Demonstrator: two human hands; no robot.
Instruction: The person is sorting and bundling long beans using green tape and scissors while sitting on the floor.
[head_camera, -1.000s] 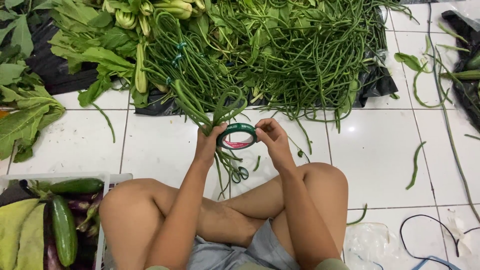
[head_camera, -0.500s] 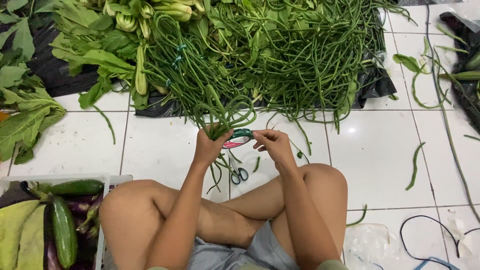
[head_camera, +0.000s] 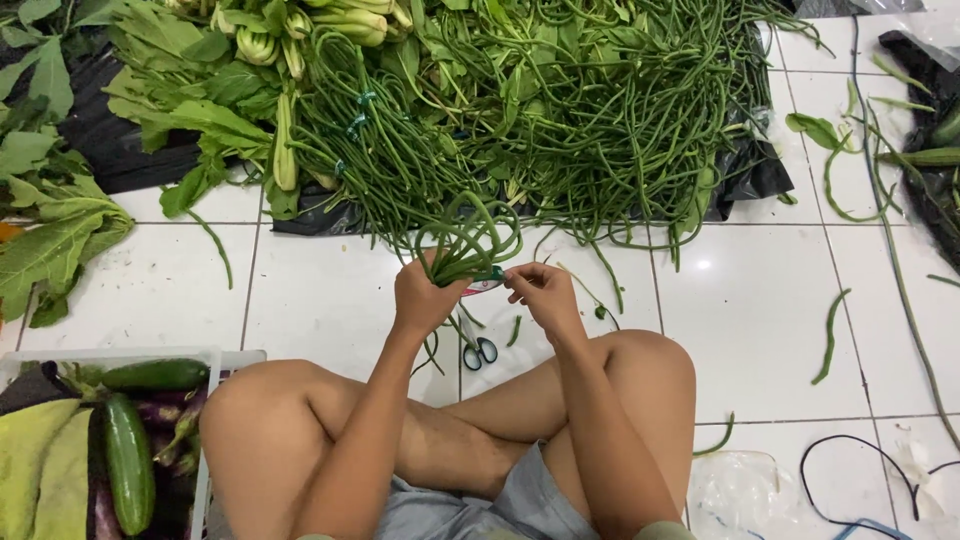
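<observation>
Your left hand (head_camera: 428, 298) is clenched round a looped bundle of long beans (head_camera: 468, 243) over the tiled floor (head_camera: 760, 320), mid-tying by the look of it. Right hand (head_camera: 542, 293) fingers pinch the green tape roll (head_camera: 487, 279) against it, so the wrap probably wants pulling snug.

Green tape roll (head_camera: 487, 282) now mostly hidden — right hand (head_camera: 541, 294) closer, beside bean bundle (head_camera: 466, 243)

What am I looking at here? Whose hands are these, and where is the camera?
The camera sits on a person's head and looks down, so you see their own crossed legs and hands. They sit on a white tiled floor. The left hand grips a looped bundle of long beans. The right hand pinches a green tape roll beside it. Scissors lie below. A big pile of long beans lies ahead, and a tray with cucumbers sits left.
</observation>
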